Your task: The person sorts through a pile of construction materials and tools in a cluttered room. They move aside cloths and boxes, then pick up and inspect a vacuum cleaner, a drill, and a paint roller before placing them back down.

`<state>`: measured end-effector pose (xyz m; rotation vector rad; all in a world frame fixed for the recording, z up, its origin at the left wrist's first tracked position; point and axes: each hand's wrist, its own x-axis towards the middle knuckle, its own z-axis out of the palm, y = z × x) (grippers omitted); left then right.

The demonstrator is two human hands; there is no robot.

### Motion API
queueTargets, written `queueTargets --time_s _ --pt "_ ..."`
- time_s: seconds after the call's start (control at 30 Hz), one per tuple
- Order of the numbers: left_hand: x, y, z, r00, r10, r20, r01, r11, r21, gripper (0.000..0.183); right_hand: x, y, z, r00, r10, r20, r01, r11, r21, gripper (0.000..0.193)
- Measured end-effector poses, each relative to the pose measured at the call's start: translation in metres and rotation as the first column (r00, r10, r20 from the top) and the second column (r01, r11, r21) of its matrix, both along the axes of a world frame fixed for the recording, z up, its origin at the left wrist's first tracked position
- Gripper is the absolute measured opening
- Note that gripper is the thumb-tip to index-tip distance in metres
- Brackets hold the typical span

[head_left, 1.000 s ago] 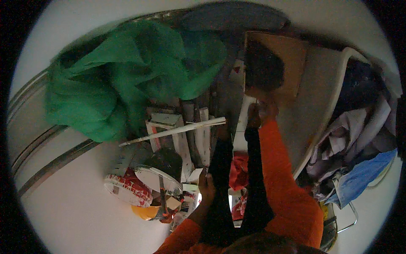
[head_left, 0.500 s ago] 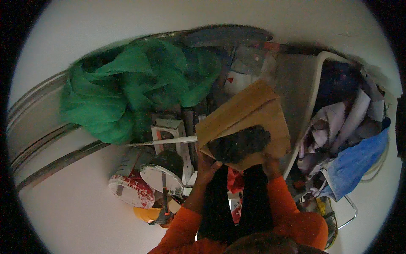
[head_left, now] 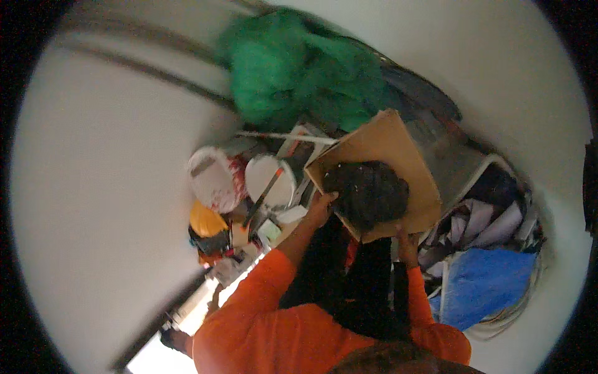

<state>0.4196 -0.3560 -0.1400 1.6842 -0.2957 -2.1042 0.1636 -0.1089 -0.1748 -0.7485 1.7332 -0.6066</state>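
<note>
Between my hands is an open cardboard box (head_left: pixel 418 165), tilted toward me. A dark, crumpled black mass (head_left: pixel 367 193) lies inside; I cannot make out what it is. My left hand (head_left: pixel 322 207) grips the box's near left edge, its thumb over the rim. At the near right corner, my right hand (head_left: pixel 407 244) holds the box from below, its fingers partly hidden. Just left of the box, a white-topped bucket (head_left: pixel 268 181) has an orange-and-black handled tool (head_left: pixel 268 193) lying across it.
Green netting or cloth (head_left: pixel 280 68) is heaped at the back. To the left are a red-smeared bucket (head_left: pixel 215 177) and a yellow rounded object (head_left: pixel 207 218). A pale bin (head_left: pixel 483 167) with crumpled cloth and a blue sheet (head_left: pixel 489 287) are on the right. Bright light shows at lower left.
My view has turned, so the surroundings appear rotated clockwise. The box has tilted, showing more of its inside and the black mass. Both hands still hold it.
</note>
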Motion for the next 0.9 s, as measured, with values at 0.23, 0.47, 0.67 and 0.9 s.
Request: queueTargets --time_s 0.23,0.47,0.67,0.9 --pt "0.047 0.034 0.098 0.914 0.393 -0.1 -0.396 0.918 -0.003 0.042 -0.017 -0.102 0.094 0.846 -0.155 0.51 0.304 0.926 -0.224 0.07" --pt "0.061 0.066 0.193 0.829 0.559 0.001 -0.504 0.748 -0.432 0.05 0.058 -0.223 0.274 0.744 0.411 -0.527 -0.647 0.639 -0.416 0.084" --pt "0.087 0.075 0.249 0.748 0.66 -0.067 -0.599 0.628 -0.496 0.062 0.172 -0.274 0.275 -0.031 0.366 -0.93 -0.953 -0.292 -0.083 0.056" --pt "0.161 0.114 0.267 0.534 0.845 -0.018 -0.78 0.484 -0.396 0.087 0.198 -0.341 0.241 0.606 0.71 -0.359 -0.723 0.305 -0.62 0.036"
